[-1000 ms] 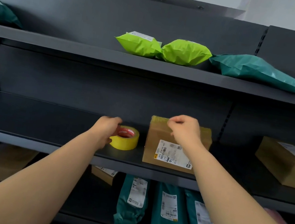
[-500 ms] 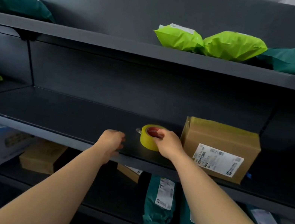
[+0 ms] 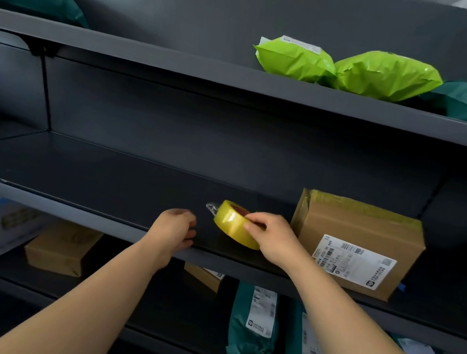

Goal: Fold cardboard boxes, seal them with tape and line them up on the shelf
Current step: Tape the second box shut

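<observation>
Right hand (image 3: pixel 271 239) grasps tape (image 3: pixel 236 227), fingers pinched over its rim. The tape is tilted on edge, low over the shelf (image 3: pixel 85 175). Left hand (image 3: pixel 174 233) is just left of the tape and apart from it, fingers loosely curled, holding nothing. Taped box (image 3: pixel 355 239) stands on the shelf just right of the right hand, label facing out.

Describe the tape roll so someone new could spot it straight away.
Find the middle dark grey shelf. Near its front edge, just left of the labelled cardboard box, the right hand grips the tape roll. It is the only yellow ring there.
</observation>
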